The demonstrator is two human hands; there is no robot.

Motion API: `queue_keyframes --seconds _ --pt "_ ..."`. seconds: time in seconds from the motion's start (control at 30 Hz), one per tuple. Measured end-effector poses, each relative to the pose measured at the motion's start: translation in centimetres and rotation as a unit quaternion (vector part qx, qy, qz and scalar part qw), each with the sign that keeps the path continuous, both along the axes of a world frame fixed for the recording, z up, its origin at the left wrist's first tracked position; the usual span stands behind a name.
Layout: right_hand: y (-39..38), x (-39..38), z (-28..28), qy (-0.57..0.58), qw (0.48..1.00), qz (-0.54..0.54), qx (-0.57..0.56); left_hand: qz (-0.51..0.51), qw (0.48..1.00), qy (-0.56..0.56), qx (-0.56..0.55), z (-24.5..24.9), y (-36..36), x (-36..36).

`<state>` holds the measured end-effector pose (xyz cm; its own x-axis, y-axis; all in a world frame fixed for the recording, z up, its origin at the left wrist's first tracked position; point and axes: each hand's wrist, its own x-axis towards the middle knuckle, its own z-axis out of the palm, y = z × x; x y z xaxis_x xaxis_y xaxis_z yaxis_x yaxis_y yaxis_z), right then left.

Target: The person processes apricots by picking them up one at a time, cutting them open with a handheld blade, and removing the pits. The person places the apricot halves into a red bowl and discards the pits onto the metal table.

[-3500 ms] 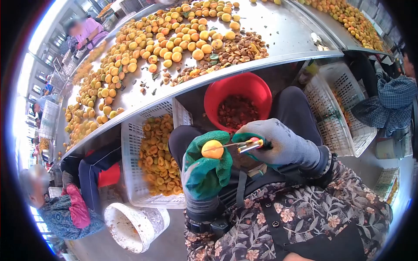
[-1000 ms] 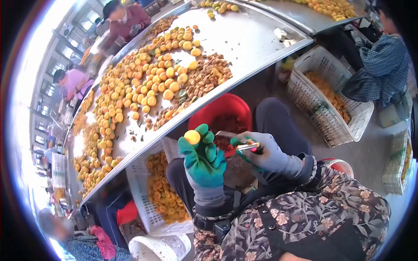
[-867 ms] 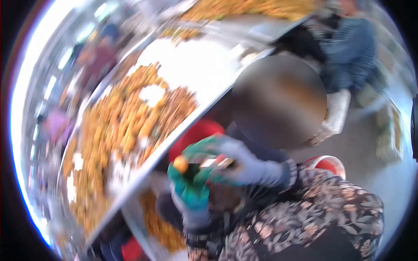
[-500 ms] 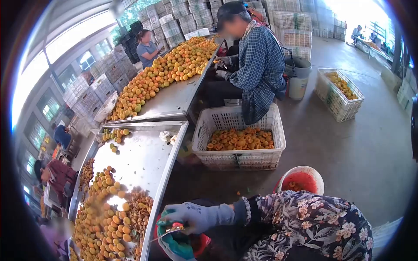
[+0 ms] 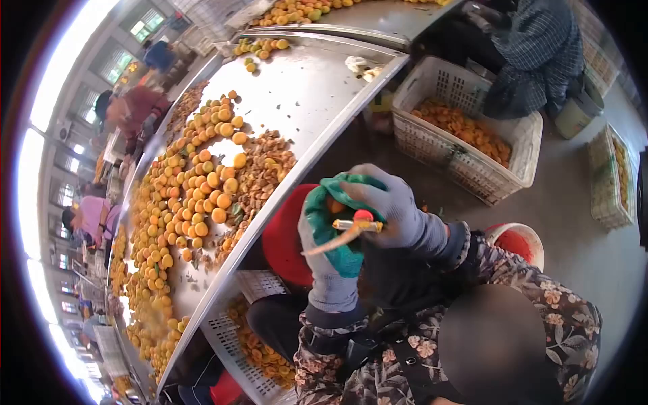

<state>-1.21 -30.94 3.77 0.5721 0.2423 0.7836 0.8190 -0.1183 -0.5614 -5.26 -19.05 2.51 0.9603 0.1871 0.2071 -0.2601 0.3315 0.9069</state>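
Observation:
Wearing a grey glove with a green coated palm, my left hand (image 5: 331, 236) is closed round an orange apricot (image 5: 334, 205), mostly hidden by the fingers. My right hand (image 5: 395, 206), in a grey glove, grips a small knife (image 5: 368, 225) and meets the left at the fruit. The knife's handle has a red end, and its thin blade slants down across the front of the left glove. Both hands are above my lap, beside the metal table (image 5: 317, 142).
Whole apricots (image 5: 196, 192) and a heap of brown pits (image 5: 260, 169) lie on the table. A red tub (image 5: 287, 236) stands below its edge, near a crate of apricot halves (image 5: 263, 358). Another white crate (image 5: 466, 158) and a bucket (image 5: 533, 246) are to the right. A co-worker (image 5: 540, 54) sits beyond.
The view has swung, so the table fills more of the left side. My hands now appear higher and nearer the centre, pressed together round the apricot; my left arm has come into view.

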Motion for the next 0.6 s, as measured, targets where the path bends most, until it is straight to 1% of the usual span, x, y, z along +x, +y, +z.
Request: queue_keyframes --seconds 0.03,0.07,0.1,0.13,0.17,0.23,0.27,0.3,0.37,0.4,0.43,0.47,0.5,0.53,0.57,0.6 --pt "0.1 0.3 -0.3 -0.003 1.000 0.007 0.003 0.025 0.998 -0.017 -0.047 -0.6 -0.2 0.5" --pt "0.2 0.4 -0.6 -0.048 0.999 0.009 -0.024 -0.028 0.980 0.031 -0.196 -0.9 0.2 0.5" --pt "0.3 0.5 -0.8 -0.094 0.994 0.012 -0.054 -0.080 0.933 0.075 -0.342 -0.9 0.5 0.8" --pt "0.2 0.7 -0.5 -0.160 0.985 -0.001 -0.062 0.047 0.919 0.164 -0.355 1.7 -0.8 0.5" --pt "0.1 1.1 -0.6 -0.162 0.985 0.007 -0.064 0.053 0.918 0.160 -0.359 1.7 -0.6 0.4" --pt "0.4 2.0 -1.0 -0.061 0.997 0.047 0.022 -0.028 0.929 0.182 -0.321 1.7 0.7 0.3" --pt "1.6 0.8 -1.2 0.225 0.921 0.185 0.259 -0.173 0.879 0.176 -0.407 0.9 2.3 0.9" --pt "0.7 0.7 -0.4 0.400 0.836 0.244 0.286 -0.167 0.882 0.170 -0.406 0.2 2.9 0.7" --pt "1.0 -0.1 0.2 0.413 0.838 0.227 0.276 -0.109 0.894 0.174 -0.397 0.8 2.5 0.5" --pt "1.4 -0.1 0.1 0.293 0.908 0.209 0.214 -0.055 0.898 0.150 -0.411 1.0 2.1 0.9" --pt "1.9 -0.1 -0.1 0.164 0.957 0.186 0.149 -0.051 0.901 0.142 -0.407 0.4 2.3 0.9" --pt "2.6 -0.3 -0.4 0.182 0.965 0.161 0.100 -0.079 0.913 0.082 -0.392 -1.0 3.0 0.7" --pt "2.1 -0.7 0.5 0.137 0.983 0.120 -0.027 -0.105 0.922 0.018 -0.372 -2.0 3.7 0.5" --pt "2.6 -1.0 0.3 0.121 0.984 0.099 -0.082 -0.056 0.952 -0.056 -0.297 -2.7 3.7 0.2" --pt "3.6 -1.4 0.1 0.101 0.983 0.080 -0.133 0.029 0.970 -0.016 -0.241 -2.3 3.7 -0.5" --pt "4.3 -1.4 0.1 0.084 0.984 0.099 -0.118 0.059 0.968 -0.022 -0.242 -2.8 3.5 -0.5"
